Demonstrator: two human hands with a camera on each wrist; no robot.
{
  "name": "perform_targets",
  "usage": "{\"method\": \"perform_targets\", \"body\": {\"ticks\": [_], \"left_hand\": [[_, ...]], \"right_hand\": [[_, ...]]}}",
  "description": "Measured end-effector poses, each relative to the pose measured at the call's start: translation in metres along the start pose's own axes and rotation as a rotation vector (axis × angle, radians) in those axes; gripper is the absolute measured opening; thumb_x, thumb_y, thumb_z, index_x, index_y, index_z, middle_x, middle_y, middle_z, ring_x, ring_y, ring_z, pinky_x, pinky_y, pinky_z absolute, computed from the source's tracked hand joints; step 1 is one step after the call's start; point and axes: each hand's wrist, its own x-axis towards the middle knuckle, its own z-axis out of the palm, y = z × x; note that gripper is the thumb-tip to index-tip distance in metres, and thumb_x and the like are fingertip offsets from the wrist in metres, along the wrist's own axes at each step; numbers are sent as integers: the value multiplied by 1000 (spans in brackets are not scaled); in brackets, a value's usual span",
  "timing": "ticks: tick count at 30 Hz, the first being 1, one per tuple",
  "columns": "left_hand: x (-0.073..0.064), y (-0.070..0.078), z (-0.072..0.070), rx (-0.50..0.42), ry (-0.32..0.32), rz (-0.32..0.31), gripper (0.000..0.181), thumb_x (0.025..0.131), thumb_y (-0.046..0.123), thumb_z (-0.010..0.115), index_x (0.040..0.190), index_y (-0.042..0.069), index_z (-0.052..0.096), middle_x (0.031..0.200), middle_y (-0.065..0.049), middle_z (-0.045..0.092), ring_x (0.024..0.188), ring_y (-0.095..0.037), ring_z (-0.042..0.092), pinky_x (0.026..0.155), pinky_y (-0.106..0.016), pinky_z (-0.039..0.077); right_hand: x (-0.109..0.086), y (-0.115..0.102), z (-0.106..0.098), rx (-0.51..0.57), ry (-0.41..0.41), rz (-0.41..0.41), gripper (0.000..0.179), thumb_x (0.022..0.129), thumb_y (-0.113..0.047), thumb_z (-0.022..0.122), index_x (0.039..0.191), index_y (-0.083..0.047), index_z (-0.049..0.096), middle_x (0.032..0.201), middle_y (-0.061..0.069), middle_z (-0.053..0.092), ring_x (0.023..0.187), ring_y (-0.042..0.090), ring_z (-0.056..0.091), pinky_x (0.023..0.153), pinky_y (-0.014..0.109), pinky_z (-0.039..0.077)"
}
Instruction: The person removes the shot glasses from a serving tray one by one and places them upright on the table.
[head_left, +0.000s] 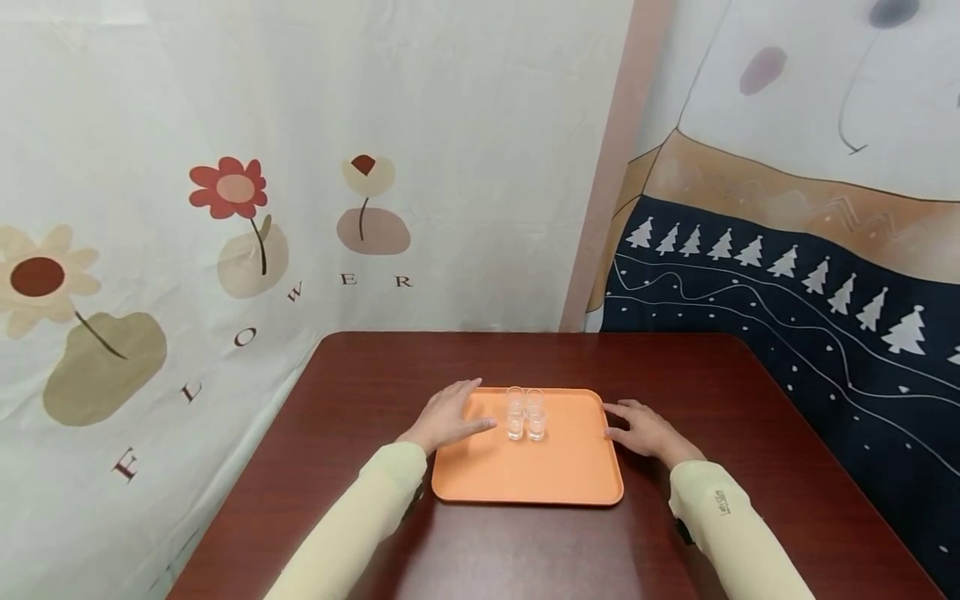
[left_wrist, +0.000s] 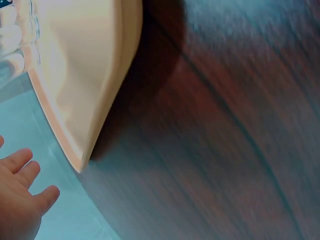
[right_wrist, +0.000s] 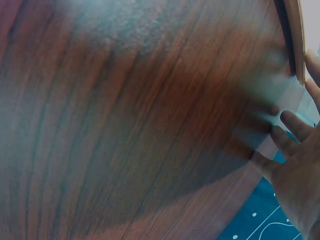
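An orange tray [head_left: 528, 477] lies on the table, and several small clear shot glasses [head_left: 536, 428] stand close together near its middle. My left hand [head_left: 447, 418] hovers over the tray's left side, fingers spread and thumb pointing at the glasses. In the left wrist view the fingers of that hand [left_wrist: 22, 192] hold nothing. My right hand [head_left: 647, 431] is at the tray's right rim, its fingers extended toward it. The right wrist view shows this hand [right_wrist: 300, 172] with fingers apart, the nearest ones right at the tray's edge [right_wrist: 297, 37].
The dark red-brown wooden table [head_left: 360, 392] extends around the tray on all sides. Behind it hangs a pale curtain [head_left: 465, 167] printed with flowers and letters. A navy cloth with white trees [head_left: 750, 292] hangs at the right.
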Motion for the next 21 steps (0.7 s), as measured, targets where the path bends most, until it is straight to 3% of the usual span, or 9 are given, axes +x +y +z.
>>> {"method": "perform_targets", "body": {"ticks": [13,21], "left_hand": [[0,9,13,-126,9,20,82,87,53,71,151,10,41,149,-12,46,136,-32,43,108,-52,36],[-2,11,20,-188,16,37,70,89,48,72,143,9,51,141,-12,53,128,-31,50,103,-50,41]], "right_hand": [[-3,2,-1,-17,-12,11,60,98,-36,61,150,-12,45,149,30,37,134,52,35,102,69,31],[-2,3,2,-25,-23,6,62,97,-40,61,150,-12,44,149,31,36,134,54,34,102,71,30]]}}
